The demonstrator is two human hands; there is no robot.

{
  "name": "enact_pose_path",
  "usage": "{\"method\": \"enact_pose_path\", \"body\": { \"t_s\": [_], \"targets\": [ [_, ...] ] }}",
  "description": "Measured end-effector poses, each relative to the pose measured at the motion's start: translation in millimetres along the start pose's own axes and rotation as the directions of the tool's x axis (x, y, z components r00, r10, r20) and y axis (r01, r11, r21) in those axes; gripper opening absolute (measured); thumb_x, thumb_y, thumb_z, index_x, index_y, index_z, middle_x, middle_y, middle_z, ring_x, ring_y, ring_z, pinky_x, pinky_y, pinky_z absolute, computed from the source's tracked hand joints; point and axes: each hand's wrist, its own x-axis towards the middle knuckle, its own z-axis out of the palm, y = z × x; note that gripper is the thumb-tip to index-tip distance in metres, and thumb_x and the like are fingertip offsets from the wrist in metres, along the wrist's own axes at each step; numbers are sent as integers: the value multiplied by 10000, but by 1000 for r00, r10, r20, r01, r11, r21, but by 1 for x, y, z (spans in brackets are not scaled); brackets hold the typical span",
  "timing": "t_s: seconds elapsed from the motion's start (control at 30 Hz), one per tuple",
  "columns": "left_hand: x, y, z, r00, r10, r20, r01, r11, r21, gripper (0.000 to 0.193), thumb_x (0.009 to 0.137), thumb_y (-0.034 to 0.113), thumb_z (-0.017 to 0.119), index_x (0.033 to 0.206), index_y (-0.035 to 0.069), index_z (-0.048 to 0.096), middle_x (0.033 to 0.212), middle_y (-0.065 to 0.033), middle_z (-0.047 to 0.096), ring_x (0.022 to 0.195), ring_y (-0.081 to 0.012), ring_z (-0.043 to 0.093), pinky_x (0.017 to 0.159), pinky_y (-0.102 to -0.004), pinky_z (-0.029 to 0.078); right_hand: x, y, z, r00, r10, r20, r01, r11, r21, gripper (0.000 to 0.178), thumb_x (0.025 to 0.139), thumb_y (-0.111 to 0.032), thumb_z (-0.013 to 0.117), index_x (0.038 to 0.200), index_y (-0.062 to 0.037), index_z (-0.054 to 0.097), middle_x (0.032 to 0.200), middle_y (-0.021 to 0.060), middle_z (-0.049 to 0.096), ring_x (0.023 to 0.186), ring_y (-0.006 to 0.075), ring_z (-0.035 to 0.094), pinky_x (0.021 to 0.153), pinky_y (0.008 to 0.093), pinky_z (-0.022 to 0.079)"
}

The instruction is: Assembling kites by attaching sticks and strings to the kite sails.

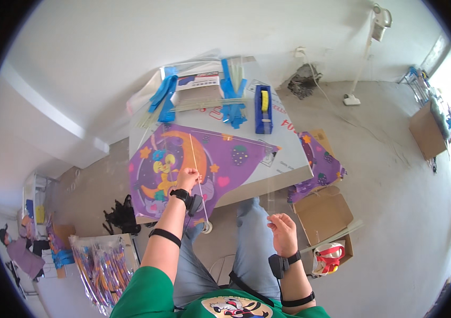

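Note:
A purple kite sail [225, 175], printed with an orange moon and a yellow cartoon figure, lies spread on the table in front of me. My left hand [187, 180] is over its middle, fingers pinched on a thin white rod [194, 153]. The rod runs across the sail and past the table's near edge, where a white round piece [207, 228] shows by its lower end. Off the near edge, above my lap, my right hand [283, 231] is raised with its fingertips pressed together. Whatever is between them is too small to make out.
A blue tape dispenser [263, 111] with a yellow core stands toward the table's back right. Behind the sail lie thin pale rods [204, 105] and blue strips [233, 90]. An open carton [323, 214] sits right of the table. Far left, another person [24, 254] sits.

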Motion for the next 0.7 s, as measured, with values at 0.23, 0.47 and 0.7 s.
{"method": "enact_pose_path", "body": {
  "t_s": [0.23,0.47,0.7],
  "targets": [
    [51,-11,-68,957,73,-280,23,946,324,98,803,53,619,862,5,557,721,-125,636,584,-207,661,499,-313,533,1,6,0,1000,23,20,-23,999,22,74,873,-83,604,818,-44,572,816,41,611,776,122,566,716,251,447],
    [17,44,4,826,563,-11,-365,550,751,206,779,220,669,903,56,657,782,-156,668,779,-274,654,665,-372,500,3,8,-7,1000,19,2,-19,1000,16,74,883,-96,598,863,-32,567,840,49,612,804,128,583,722,261,458],
    [22,95,164,890,-46,454,-32,986,163,181,878,284,633,938,114,626,794,52,597,722,-40,536,635,-215,389,2,8,-14,1000,-12,-8,12,1000,17,73,887,-95,602,873,-33,565,847,49,609,800,129,572,742,267,449]
  ]
}}
